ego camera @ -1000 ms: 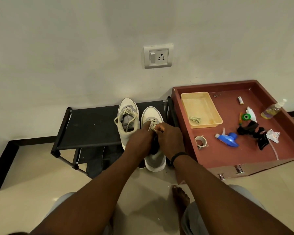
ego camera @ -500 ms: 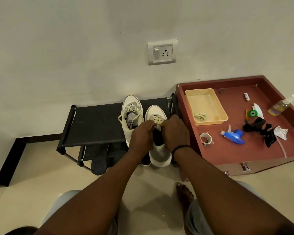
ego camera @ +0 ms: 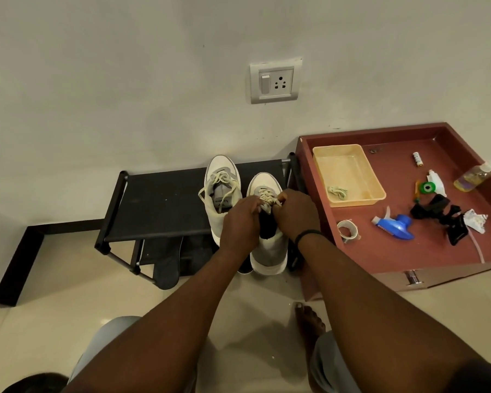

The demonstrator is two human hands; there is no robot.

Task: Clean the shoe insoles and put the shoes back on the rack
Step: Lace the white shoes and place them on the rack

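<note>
My hands have barely shifted: left hand [ego camera: 243, 222] and right hand [ego camera: 294, 214] still pinch the laces [ego camera: 267, 200] of the right shoe [ego camera: 268, 251]. Lacing up; next, tighten evenly.

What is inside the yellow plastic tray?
Inside the shallow yellow plastic tray lies one small bundled-up pale shoelace, near its front left corner. Nothing covers the tray, so its whole floor shows.

Dim, warm light; soft shadows, bowed edges.
</note>
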